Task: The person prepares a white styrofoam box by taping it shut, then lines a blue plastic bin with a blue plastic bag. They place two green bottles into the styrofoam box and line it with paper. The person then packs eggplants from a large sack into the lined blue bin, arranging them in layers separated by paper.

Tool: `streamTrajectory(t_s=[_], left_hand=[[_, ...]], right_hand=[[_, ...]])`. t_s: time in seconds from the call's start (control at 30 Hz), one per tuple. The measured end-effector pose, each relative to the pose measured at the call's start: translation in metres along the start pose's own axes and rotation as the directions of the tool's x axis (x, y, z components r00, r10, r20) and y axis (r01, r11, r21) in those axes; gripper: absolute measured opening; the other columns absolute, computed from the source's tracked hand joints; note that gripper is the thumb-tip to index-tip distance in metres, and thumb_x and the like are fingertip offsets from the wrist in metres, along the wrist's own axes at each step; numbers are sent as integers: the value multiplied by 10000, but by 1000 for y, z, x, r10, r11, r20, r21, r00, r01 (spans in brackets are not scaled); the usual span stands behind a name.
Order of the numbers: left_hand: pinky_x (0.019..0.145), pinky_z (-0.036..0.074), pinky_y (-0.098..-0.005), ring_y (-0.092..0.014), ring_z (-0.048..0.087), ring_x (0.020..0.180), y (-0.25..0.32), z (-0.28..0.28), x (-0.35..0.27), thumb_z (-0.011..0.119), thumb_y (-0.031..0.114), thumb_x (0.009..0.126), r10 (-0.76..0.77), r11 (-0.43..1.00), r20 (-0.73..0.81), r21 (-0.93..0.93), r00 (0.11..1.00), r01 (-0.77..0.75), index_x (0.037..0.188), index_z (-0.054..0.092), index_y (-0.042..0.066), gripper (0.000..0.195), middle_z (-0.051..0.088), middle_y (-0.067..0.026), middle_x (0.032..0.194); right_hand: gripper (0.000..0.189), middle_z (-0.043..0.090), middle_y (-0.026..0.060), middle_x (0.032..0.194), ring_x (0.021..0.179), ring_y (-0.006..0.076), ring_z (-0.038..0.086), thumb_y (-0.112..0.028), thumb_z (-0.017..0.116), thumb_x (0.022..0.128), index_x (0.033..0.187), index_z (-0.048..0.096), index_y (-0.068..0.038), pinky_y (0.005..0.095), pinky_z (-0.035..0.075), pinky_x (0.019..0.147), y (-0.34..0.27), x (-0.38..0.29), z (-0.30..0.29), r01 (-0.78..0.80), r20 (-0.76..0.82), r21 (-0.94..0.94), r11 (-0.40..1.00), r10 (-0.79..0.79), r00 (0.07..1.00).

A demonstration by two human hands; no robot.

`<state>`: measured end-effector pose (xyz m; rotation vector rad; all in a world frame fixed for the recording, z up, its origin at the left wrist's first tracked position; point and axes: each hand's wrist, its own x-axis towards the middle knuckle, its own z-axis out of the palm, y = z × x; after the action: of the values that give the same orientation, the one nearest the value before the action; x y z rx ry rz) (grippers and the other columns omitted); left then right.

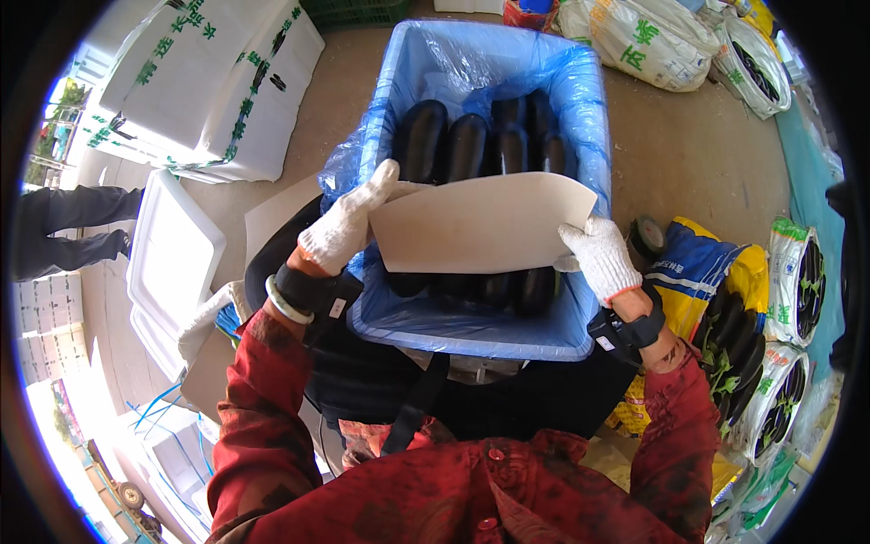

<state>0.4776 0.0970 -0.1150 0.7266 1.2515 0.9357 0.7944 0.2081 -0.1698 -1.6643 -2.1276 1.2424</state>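
Note:
A pale sheet of cardboard or paper (482, 224) is held between my two hands, over a blue plastic crate (595, 136) lined with thin blue film. My left hand (350, 221), in a white knitted glove, grips the sheet's left end. At its right end my right hand (598, 255), gloved the same way, pinches the edge. Dark eggplants (421, 139) lie lengthwise in the crate, showing beyond the sheet and below its near edge; the sheet hides their middle part. Blue film (343, 166) hangs over the crate's left side.
White foam boxes (224, 88) with printed green tape stand at upper left, foam lids (173, 231) below them. A person's dark-trousered legs (81, 211) are at far left. At right are a tape roll (648, 236), loose eggplants (737, 347) and several eggplant bags (788, 285).

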Motion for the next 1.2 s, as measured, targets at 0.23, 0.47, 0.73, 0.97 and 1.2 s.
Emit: streamTrajectory(t_s=[0.23,0.47,0.73,0.97,1.2], left_hand=[[694,519,-271,-113,616,741,-15,10,30,681,143,871,258,821,-254,566,932,-73,1037,696,-49,255,694,-62,824],[806,542,-454,-386,675,890,-46,13,91,579,180,800,463,524,-328,850,823,44,846,732,73,192,705,-187,882],[820,543,-339,-261,686,897,10,-63,-41,671,238,895,585,770,-307,500,751,-396,1163,642,-10,367,709,-152,988],[937,507,-495,-377,625,1059,-157,-214,-87,601,337,950,-468,806,-679,-590,566,-42,1243,509,-62,503,621,-267,1149],[1142,259,-595,-419,193,1465,-348,-262,-29,669,543,873,-517,265,-399,-916,757,-302,1556,-44,53,1102,64,-241,1615]], right_hand=[[431,668,230,1075,966,422,654,-238,648,874,1229,573,-5,480,528,828,-24,10,16,3,-281,-289,957,-88,956],[825,408,222,1459,1371,425,358,-358,763,770,1443,408,-39,555,311,1123,-83,-28,68,632,18,-578,516,-767,642],[818,381,190,1471,1354,414,334,-442,740,775,1419,425,-47,536,262,1117,-58,10,114,623,296,-643,446,-606,739],[954,325,228,1508,1393,466,282,-419,792,714,1466,341,-40,607,219,1138,-46,12,119,641,306,-636,429,-623,720],[986,317,251,1497,1386,476,277,-415,807,693,1464,325,-31,616,220,1133,-44,13,116,651,336,-638,411,-613,715]])
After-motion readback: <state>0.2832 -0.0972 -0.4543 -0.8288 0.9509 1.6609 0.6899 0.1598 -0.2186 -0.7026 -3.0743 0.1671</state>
